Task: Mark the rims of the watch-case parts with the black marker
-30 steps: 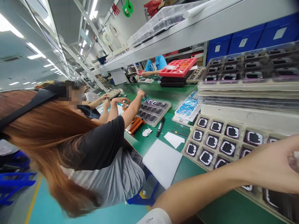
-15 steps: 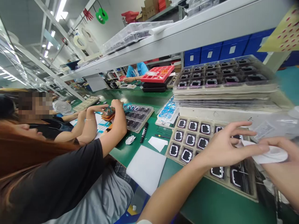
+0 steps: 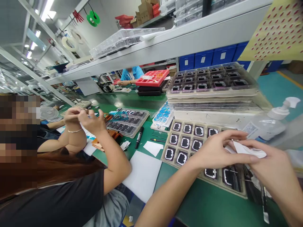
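Observation:
My left hand (image 3: pixel 216 149) is over the right part of a beige compartment tray (image 3: pixel 243 191), fingers and thumb closed on a folded white wipe (image 3: pixel 249 150). My right hand (image 3: pixel 272 165) comes in from the right and grips the same wipe, so the two hands almost meet. Whether anything is wrapped inside the wipe is hidden. Black square parts with white frames (image 3: pixel 185 142) fill the tray's compartments in rows. Some of them are covered by my left hand and forearm. Tweezers (image 3: pixel 264 205) lie on the green table below my right hand.
Behind the tray rises a stack of filled trays (image 3: pixel 213 91), with a clear pump bottle (image 3: pixel 272 123) at its right. A white foam sheet (image 3: pixel 144 173), black marker (image 3: pixel 139 137) and paper piece (image 3: pixel 153 148) lie left. A co-worker's arm (image 3: pixel 113 151) reaches close by there.
My hands have come closer together around the wipe, and less of it shows. The view has turned right, bringing in the pump bottle and tweezers. The co-worker's hands have shifted left.

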Tool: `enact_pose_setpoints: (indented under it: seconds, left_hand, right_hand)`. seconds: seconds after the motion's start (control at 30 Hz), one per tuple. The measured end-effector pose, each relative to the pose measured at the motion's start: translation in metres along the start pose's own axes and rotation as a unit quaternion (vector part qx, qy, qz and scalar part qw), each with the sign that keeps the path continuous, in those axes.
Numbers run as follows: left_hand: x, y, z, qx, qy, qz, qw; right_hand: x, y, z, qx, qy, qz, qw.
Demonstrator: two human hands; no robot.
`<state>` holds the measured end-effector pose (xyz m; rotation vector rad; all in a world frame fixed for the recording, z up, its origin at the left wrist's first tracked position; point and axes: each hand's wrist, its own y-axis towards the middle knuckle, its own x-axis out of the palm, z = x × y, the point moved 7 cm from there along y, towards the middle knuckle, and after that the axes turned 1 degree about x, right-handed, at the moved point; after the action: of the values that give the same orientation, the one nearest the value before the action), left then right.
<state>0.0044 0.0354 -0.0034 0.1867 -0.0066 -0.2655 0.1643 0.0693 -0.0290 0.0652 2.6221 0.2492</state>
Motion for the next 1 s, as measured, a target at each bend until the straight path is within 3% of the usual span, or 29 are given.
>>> enact_pose_setpoints:
  seconds: [0.1, 0.2, 0.37, 0.47, 0.57, 0.63, 0.77, 0.87, 1.0]
  left_hand:
    - [0.001, 0.002, -0.011, -0.031, -0.035, -0.033, 0.998]
    - [-0.002, 0.004, -0.018, -0.045, -0.069, -0.045, 0.996]
    - [-0.011, 0.01, -0.023, -0.048, -0.068, 0.023, 0.996]
    - [-0.02, 0.013, -0.023, -0.032, -0.039, 0.093, 0.994]
    - [-0.028, 0.014, -0.02, 0.001, -0.031, 0.145, 0.989]
    - [-0.031, 0.014, -0.021, -0.001, -0.058, 0.157, 0.986]
    - [-0.025, 0.013, -0.022, -0.046, -0.166, 0.122, 0.978]
    - [-0.019, 0.009, -0.019, -0.092, -0.166, 0.093, 0.977]
    - [-0.012, 0.003, -0.014, -0.097, -0.07, 0.043, 0.992]
  right_hand:
    - [-0.003, 0.0, 0.004, 0.045, 0.006, 0.005, 0.999]
    - [-0.006, -0.002, -0.002, 0.048, 0.03, 0.019, 0.998]
    - [-0.005, -0.006, -0.007, 0.094, 0.075, 0.005, 0.993]
    - [-0.007, -0.007, -0.009, 0.089, 0.078, 0.033, 0.992]
    - [-0.011, -0.008, -0.01, 0.061, 0.099, 0.083, 0.99]
    - [-0.009, -0.008, -0.009, 0.044, 0.109, 0.076, 0.99]
    - [0.004, -0.006, -0.013, -0.019, 0.116, -0.036, 0.992]
    - [0.013, -0.009, -0.017, -0.079, 0.071, -0.124, 0.987]
    - [0.013, -0.009, -0.02, -0.174, -0.026, -0.097, 0.98]
